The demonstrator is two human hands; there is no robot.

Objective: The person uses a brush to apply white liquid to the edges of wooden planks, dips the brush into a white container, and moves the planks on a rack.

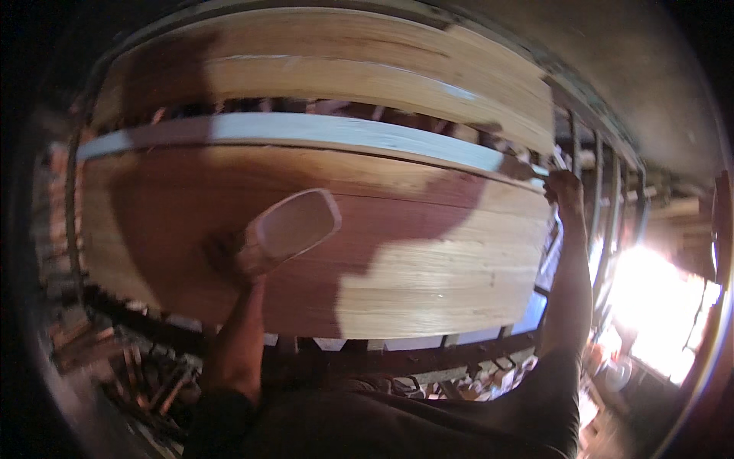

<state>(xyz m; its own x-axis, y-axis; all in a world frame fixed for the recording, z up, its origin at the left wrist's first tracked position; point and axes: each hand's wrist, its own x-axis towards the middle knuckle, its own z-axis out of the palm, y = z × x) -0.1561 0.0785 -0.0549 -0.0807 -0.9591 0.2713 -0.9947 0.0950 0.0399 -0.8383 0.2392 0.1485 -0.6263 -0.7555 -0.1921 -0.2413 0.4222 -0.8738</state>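
Note:
A wide wooden board lies flat in front of me on a metal frame. My left hand grips a pale, rounded rectangular block that rests on the board's left half; the block looks blurred by motion. My right hand is stretched out to the board's far right corner and closes on its edge. A white-edged plank runs across just behind the board. Another broad wooden board lies further back.
Dark metal rails carry the boards, with bars along the right side. Scrap wood and debris lie on the floor at lower left. Bright sunlight floods the right. My shadow falls across the near board.

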